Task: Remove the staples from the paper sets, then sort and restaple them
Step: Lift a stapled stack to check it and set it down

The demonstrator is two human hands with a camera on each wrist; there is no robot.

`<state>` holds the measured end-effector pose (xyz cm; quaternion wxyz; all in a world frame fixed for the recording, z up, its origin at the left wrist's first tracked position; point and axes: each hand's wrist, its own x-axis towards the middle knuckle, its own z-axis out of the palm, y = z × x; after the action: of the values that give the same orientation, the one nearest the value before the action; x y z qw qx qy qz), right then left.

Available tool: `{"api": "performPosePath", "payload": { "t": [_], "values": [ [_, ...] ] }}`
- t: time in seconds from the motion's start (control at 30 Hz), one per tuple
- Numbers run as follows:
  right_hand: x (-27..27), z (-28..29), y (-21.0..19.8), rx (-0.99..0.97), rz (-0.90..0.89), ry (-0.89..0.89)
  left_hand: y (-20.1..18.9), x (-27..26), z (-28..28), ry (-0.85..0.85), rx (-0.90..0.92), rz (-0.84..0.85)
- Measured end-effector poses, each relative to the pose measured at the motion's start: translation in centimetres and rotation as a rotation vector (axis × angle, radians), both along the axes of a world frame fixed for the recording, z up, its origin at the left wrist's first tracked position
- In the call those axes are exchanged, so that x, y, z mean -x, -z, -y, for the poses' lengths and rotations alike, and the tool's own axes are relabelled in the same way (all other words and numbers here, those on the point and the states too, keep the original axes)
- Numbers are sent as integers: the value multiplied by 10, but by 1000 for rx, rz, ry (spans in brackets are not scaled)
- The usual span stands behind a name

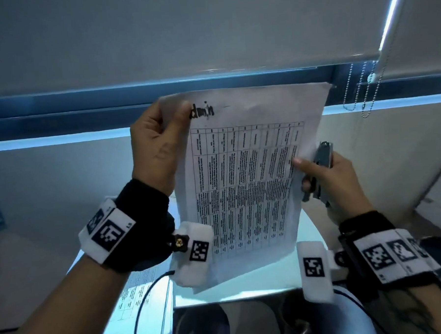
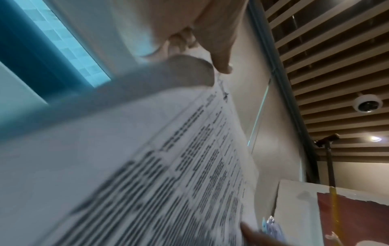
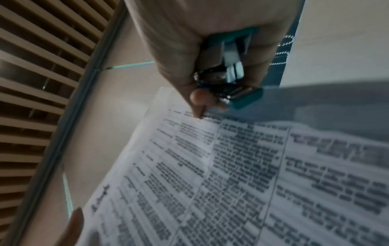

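A white paper set (image 1: 245, 180) printed with a table and a handwritten word at the top is held up in the air before me. My left hand (image 1: 162, 141) pinches its top left corner between thumb and fingers. My right hand (image 1: 327, 176) grips a teal and metal stapler (image 1: 321, 166), and its thumb presses the sheet's right edge. In the left wrist view the paper set (image 2: 168, 166) bends under my fingers (image 2: 221, 55). In the right wrist view the stapler (image 3: 233, 69) sits in my fist above the paper set (image 3: 231, 174).
Below the raised sheets more printed papers (image 1: 141, 293) lie on a glossy table (image 1: 312, 226), with a black cable (image 1: 144, 298) across them. A window blind (image 1: 207, 27) and its bead chain (image 1: 358, 90) hang behind. A partition wall (image 1: 392, 145) stands to the right.
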<state>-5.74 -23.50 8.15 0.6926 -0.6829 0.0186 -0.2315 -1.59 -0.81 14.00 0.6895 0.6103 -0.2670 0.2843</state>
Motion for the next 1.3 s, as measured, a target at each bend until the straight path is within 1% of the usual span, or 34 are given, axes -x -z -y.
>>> {"api": "performPosePath", "payload": {
  "t": [0.07, 0.13, 0.17, 0.2, 0.27, 0.37, 0.43, 0.5, 0.6, 0.63, 0.7, 0.77, 0.83, 0.93, 1.0, 1.1, 1.2, 1.23, 1.3],
  "values": [
    [-7, -5, -6, -58, 9, 53, 5, -2, -8, 45, -7, -148],
    [-13, -10, -15, -122, 34, 90, 21, 1, -18, 73, -89, -297],
    [-14, -13, -19, -151, 48, 97, 31, 5, -22, 81, -138, -343],
    [-16, -16, -24, -178, 58, 95, 40, 9, -26, 82, -163, -372],
    [-18, -23, -29, -185, 48, 65, 52, 12, -33, 61, -131, -386],
    [-17, -31, -27, -84, -55, -52, 52, 3, -52, 1, -100, -401],
    [-16, -38, -15, 55, -177, -162, 49, -3, -71, 7, -74, -459],
    [-16, -51, 5, 185, -324, -264, 54, -12, -94, -19, -89, -548],
    [-26, -89, 37, 238, -454, -380, 70, -27, -134, -83, -131, -717],
    [-29, -105, 48, 241, -470, -412, 77, -32, -148, -133, -182, -760],
    [-35, -137, 72, 255, -510, -448, 96, -36, -172, -291, -385, -826],
    [-41, -166, 94, 278, -579, -453, 118, -36, -193, -450, -567, -857],
    [-49, -192, 114, 318, -632, -441, 141, -38, -211, -535, -643, -890],
    [-62, -218, 132, 469, -695, -421, 162, -42, -228, -647, -760, -982],
    [-67, -226, 139, 511, -720, -439, 173, -46, -234, -688, -793, -1044],
    [-65, -232, 146, 506, -752, -526, 183, -49, -238, -714, -812, -1069],
    [-65, -230, 150, 514, -732, -474, 185, -53, -238, -712, -775, -1112],
    [-64, -230, 149, 533, -723, -459, 184, -53, -236, -707, -784, -1128],
    [-62, -227, 146, 579, -726, -438, 182, -55, -237, -699, -861, -1182]
  ]
}}
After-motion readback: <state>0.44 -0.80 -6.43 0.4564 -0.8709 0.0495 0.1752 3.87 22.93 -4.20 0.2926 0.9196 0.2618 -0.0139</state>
